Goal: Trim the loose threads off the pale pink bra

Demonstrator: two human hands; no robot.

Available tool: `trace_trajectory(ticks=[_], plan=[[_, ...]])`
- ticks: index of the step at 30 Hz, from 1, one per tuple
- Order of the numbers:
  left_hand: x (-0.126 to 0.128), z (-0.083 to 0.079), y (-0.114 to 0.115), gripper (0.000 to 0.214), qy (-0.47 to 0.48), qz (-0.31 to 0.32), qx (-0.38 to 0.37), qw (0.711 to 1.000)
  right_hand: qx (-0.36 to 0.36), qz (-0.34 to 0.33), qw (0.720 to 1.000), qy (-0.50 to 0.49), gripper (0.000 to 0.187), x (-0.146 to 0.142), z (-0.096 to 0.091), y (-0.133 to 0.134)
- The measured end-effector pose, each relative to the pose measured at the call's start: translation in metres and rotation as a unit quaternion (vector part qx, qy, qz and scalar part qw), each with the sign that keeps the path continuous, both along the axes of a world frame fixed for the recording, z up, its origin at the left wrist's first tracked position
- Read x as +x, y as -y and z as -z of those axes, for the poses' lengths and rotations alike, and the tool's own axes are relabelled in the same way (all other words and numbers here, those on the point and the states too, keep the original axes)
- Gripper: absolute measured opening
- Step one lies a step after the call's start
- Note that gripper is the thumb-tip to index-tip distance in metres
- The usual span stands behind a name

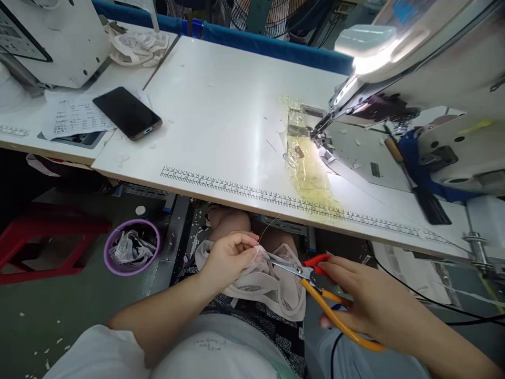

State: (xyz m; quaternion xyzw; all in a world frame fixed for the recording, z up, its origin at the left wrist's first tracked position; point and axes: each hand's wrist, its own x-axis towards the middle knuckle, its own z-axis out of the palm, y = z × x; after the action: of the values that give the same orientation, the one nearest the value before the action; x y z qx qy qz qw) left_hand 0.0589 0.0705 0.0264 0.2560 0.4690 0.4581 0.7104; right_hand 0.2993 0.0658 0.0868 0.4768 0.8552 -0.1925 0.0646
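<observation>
A pale bra (254,283) lies across the lap, below the table's front edge. My left hand (232,258) is closed, pinching the bra's upper edge between thumb and fingers. A thin thread rises from that pinch toward the table. In my right hand (351,289) is a pair of scissors (331,310) with orange and red handles, the fingers wrapped round the grips. Their blades point left and reach the fabric close to my left fingertips. Whether the blade tips touch the cloth I cannot tell.
A lit sewing machine (394,68) stands at right, with a screwdriver-like tool (394,150) beside it. On the white table (221,121) are a phone (128,113), handwritten paper (79,113) and scraps. A purple basket (112,266) and red stool (59,271) stand lower left.
</observation>
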Motion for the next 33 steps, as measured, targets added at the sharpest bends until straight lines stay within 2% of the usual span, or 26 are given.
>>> trace_trajectory(ticks=[2, 5, 11, 19, 23, 27, 33], plan=[[0.000, 0.001, 0.000, 0.015, -0.006, 0.008, 0.008, 1.000, -0.018, -0.029, 0.999, 0.013, 0.044, -0.007, 0.001, -0.004], [-0.001, 0.004, 0.002, 0.013, -0.033, 0.017, 0.020, 0.999, 0.003, -0.046, 0.999, 0.022, 0.045, -0.003, 0.001, -0.009], [-0.002, 0.009, 0.003, 0.007, -0.083, 0.040, 0.061, 0.994, 0.008, -0.047, 0.996, 0.073, 0.047, 0.004, 0.000, -0.008], [0.000, 0.007, 0.001, 0.008, -0.112, 0.068, 0.075, 0.989, -0.003, -0.068, 0.993, 0.100, 0.048, -0.012, -0.010, -0.020], [0.000, 0.008, 0.000, 0.007, -0.110, 0.074, 0.069, 0.989, -0.002, -0.079, 0.991, 0.106, 0.047, -0.016, -0.017, -0.024], [0.000, 0.008, 0.001, 0.006, -0.104, 0.075, 0.062, 0.990, 0.000, -0.078, 0.993, 0.084, 0.044, -0.012, -0.015, -0.027], [0.001, 0.007, 0.000, 0.012, -0.014, 0.095, -0.016, 0.995, -0.018, -0.073, 0.996, 0.046, 0.023, -0.005, -0.005, -0.028]])
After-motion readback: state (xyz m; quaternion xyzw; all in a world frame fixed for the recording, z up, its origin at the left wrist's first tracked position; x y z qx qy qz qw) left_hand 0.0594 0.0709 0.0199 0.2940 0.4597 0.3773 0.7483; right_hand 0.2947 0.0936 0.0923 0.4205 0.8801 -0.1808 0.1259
